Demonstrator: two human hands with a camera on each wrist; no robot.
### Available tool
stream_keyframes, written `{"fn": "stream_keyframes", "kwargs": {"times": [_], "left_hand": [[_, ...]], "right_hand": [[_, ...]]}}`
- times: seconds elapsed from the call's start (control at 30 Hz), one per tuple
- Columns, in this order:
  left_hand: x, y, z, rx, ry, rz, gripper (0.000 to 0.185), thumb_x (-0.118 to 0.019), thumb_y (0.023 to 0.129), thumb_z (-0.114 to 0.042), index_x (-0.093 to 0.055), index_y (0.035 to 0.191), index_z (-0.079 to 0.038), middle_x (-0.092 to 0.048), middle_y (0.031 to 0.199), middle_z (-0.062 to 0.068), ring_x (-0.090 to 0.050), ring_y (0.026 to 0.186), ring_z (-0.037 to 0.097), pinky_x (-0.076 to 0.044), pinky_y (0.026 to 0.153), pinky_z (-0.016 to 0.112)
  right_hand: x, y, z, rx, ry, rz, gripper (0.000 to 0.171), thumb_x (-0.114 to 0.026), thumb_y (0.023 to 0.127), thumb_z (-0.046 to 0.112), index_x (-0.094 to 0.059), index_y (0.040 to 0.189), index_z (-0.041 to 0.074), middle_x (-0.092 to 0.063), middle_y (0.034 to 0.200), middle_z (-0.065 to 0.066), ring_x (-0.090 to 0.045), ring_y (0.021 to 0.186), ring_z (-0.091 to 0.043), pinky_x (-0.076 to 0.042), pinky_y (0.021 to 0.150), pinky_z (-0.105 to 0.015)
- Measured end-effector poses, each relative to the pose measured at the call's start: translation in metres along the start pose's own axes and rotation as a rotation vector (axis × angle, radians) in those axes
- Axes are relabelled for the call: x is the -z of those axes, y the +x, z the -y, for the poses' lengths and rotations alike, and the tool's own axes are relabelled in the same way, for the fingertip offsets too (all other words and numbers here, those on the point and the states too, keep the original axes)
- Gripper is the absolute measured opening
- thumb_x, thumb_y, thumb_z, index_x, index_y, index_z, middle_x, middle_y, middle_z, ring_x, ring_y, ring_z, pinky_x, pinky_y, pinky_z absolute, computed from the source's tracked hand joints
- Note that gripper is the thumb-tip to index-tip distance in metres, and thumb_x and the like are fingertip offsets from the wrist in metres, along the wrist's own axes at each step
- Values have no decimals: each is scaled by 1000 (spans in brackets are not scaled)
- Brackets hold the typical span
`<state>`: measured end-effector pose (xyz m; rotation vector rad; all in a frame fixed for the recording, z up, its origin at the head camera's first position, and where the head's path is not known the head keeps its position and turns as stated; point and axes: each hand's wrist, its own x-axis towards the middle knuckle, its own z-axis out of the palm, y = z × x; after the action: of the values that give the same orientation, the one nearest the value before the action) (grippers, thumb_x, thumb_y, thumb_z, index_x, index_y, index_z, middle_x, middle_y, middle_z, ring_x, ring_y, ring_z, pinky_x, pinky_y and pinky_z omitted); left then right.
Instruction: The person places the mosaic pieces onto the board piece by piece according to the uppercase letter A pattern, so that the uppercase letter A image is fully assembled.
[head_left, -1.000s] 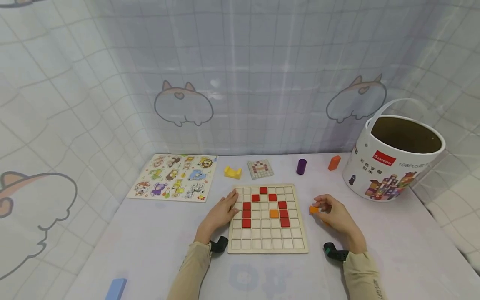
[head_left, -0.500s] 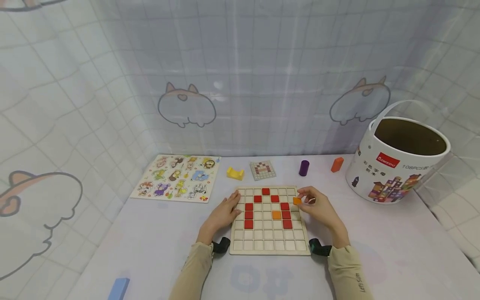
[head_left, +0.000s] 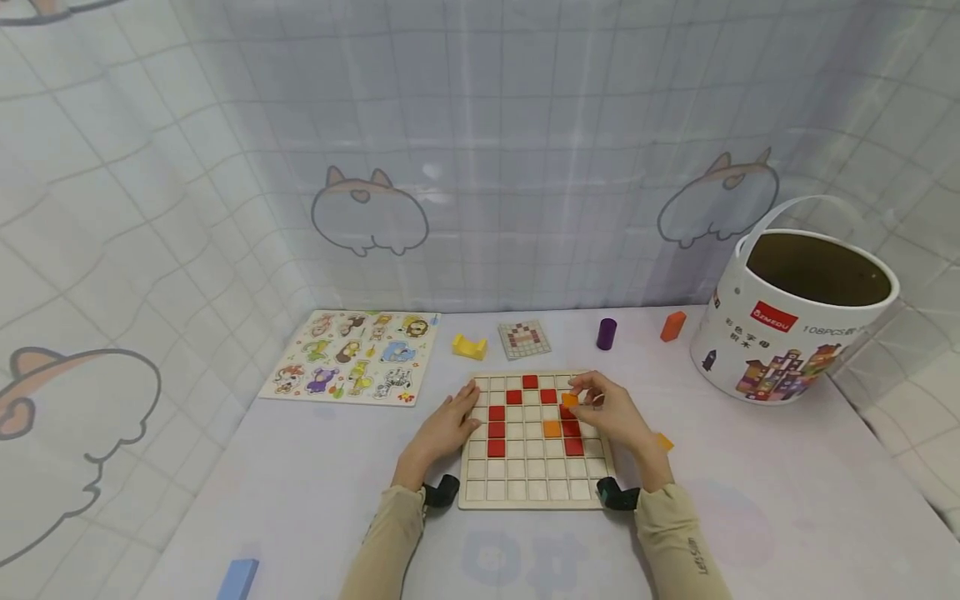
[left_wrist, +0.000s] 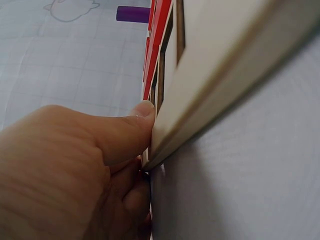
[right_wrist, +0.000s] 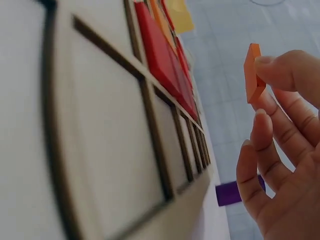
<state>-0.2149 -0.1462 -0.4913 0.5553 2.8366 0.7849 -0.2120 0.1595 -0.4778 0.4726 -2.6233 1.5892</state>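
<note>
Now right hand (head_left: 611, 414) above grid board (head_left: 534, 487), grip pinching orange tile (head_left: 570, 400); left hand (head_left: 447, 423) flat, fingers relaxed.

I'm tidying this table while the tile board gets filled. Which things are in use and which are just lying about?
In use: wooden grid board, orange tile pinched by the right hand, left hand steadying the board's edge, pattern card.

Lying about: animal puzzle, yellow block, purple cylinder, orange block, blue block, bucket.

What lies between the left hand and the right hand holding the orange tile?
In the head view, the wooden grid board with its red square tiles lies between the left hand and right hand, which pinches the small orange square tile.
</note>
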Motion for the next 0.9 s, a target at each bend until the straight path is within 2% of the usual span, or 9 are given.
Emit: {"fn": "stream_keyframes", "kwargs": {"times": [0.17, 0.4, 0.7, 0.9], "left_hand": [[1, 0, 0, 3, 1, -1, 58, -52, 100, -20, -31, 150, 0, -21, 161, 13, -24, 149, 29, -18, 125, 46], [1, 0, -1, -4, 0, 0, 58, -52, 100, -19, -31, 150, 0, -21, 161, 13, -24, 148, 29, -19, 125, 47], [0, 1, 3, -15, 6, -8, 58, -52, 100, -20, -32, 150, 0, -23, 161, 13, -25, 148, 28, -19, 125, 46], [0, 1, 4, -27, 14, 1, 58, -52, 100, -19, -31, 150, 1, -23, 160, 14, -26, 148, 29, -20, 124, 48]], "right_hand": [[-13, 5, 1, 49, -3, 37, 32, -71, 83, 2, -62, 113, 6, -64, 100, -8, -52, 80, -14, -48, 72, -22], [-36, 5, 2, 35, -40, 121, 29, -73, 84, 7, -64, 112, 10, -66, 102, -2, -51, 78, -13, -46, 68, -20], [-52, 4, 7, 73, -202, 92, 28, -79, 77, 12, -67, 102, 17, -64, 97, 4, -53, 91, -14, -49, 80, -30], [-56, 3, 5, 57, -268, 91, 27, -77, 76, 12, -68, 99, 21, -62, 95, 6, -53, 90, -13, -47, 82, -32]]}}
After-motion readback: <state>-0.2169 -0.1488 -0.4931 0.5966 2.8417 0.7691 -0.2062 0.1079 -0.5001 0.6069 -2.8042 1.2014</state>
